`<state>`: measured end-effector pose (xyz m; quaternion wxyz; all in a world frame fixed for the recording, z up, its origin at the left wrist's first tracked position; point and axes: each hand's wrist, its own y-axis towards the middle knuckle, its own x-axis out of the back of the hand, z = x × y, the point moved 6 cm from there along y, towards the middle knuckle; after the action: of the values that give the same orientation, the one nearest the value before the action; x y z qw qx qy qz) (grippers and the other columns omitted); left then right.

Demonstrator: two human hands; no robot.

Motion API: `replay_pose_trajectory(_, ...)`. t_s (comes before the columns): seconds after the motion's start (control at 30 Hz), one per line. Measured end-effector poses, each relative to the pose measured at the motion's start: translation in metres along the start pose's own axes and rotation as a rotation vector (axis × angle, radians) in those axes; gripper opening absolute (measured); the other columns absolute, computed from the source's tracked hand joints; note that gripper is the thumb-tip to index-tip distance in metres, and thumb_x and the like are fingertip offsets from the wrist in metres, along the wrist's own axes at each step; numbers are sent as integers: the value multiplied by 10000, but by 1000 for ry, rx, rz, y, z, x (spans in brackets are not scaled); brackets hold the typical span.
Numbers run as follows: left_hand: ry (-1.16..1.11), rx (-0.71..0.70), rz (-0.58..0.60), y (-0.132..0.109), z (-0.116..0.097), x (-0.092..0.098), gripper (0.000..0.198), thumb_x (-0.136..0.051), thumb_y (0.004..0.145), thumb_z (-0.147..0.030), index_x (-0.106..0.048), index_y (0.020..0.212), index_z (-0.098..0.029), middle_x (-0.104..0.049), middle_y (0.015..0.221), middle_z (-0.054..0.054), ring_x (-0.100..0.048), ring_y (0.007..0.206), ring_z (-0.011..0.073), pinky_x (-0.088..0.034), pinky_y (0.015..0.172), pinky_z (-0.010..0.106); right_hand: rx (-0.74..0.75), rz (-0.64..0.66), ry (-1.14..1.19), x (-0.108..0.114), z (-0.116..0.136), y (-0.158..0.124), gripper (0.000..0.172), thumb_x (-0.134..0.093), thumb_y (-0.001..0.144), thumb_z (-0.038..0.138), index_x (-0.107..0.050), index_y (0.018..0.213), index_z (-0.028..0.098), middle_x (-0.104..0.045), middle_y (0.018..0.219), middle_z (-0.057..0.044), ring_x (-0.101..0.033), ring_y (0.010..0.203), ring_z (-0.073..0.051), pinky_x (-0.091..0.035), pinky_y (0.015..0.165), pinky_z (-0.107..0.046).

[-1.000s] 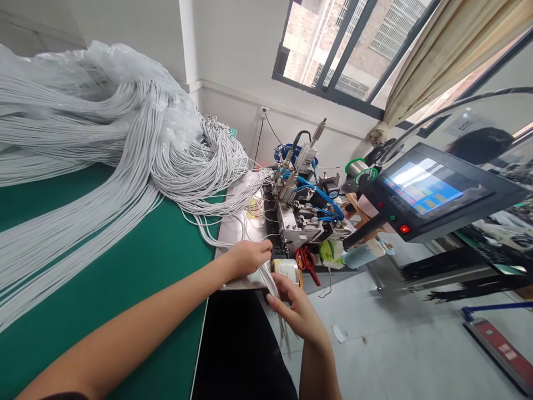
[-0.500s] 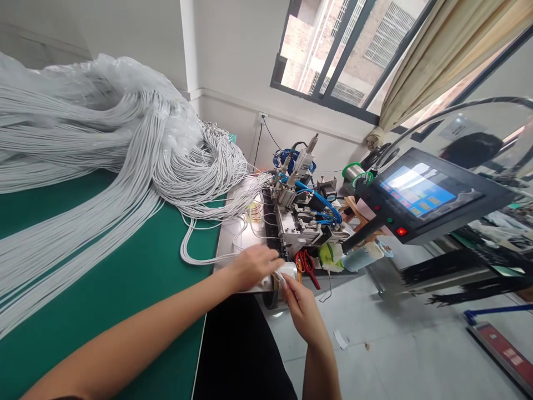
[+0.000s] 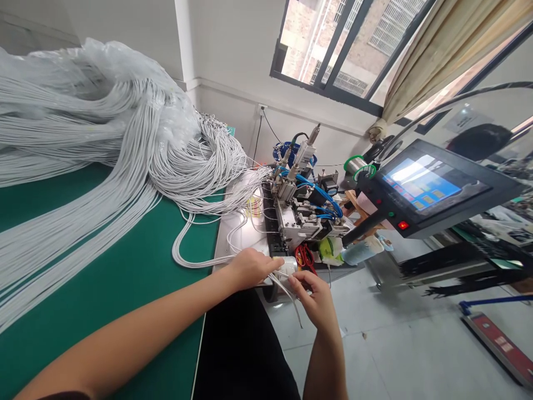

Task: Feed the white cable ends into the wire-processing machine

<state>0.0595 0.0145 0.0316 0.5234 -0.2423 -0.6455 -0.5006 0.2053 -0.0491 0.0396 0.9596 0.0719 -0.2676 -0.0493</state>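
Several white cables [image 3: 200, 262] run across the metal plate [image 3: 222, 236] into my left hand [image 3: 252, 269], which is closed round them near their ends. Past its fingers the loose cable ends [image 3: 289, 293] hang down to the right. My right hand [image 3: 312, 294] pinches one of these ends between thumb and fingertips. Just behind the fingers sits a whitish roll [image 3: 287, 266], partly covered by my hands. Beyond them stands a machine with metal cylinders and blue air hoses [image 3: 310, 205].
A large heap of white cables [image 3: 200, 166] lies on the green table [image 3: 141, 278] at left. Red-handled pliers [image 3: 305, 256] and a green packet [image 3: 331, 251] lie beside the machine. A touch screen [image 3: 428, 180] and a wire spool [image 3: 357, 166] are at right.
My left hand has settled on the cables, no longer blurred. My right hand has moved slightly right, and the cable ends now show between the hands, spread and hanging down. The view has shifted slightly.
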Motion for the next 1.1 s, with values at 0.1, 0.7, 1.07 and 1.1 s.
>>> replay_pose_trajectory(0.1,-2,-21,-8,0,-1,2,253,-468,856,-169,-526,1102,-194,-611,643,-14,-605,572,163,-363,475,231,-41,-22,56,5,-10,0,212,-609,857,377,-662,789,183,-635,727,-37,-560,645,-172,-431,594,-257)
replay_pose_trajectory(0.7,-110,146,-213,-2,11,12,226,-331,945,-238,-544,891,-185,-598,729,8,-571,614,142,-376,498,242,-169,-471,625,0,-51,18,280,-733,738,412,-695,806,143,-550,600,9,-338,474,-66,-267,442,-214)
replay_pose_trajectory(1.07,-4,151,-134,0,11,1,259,-284,974,-215,-489,820,-178,-542,743,27,-535,643,165,-382,493,265,-227,-452,702,-10,-60,25,329,-723,748,429,-709,941,162,-630,741,-19,-433,512,-78,-365,494,-223)
replay_pose_trajectory(1.1,3,146,-109,0,11,-1,233,-301,965,-198,-486,824,-176,-543,751,29,-537,650,168,-388,497,266,-230,-445,705,-10,-61,25,327,-722,751,429,-709,946,167,-634,742,-20,-458,527,-86,-382,507,-226)
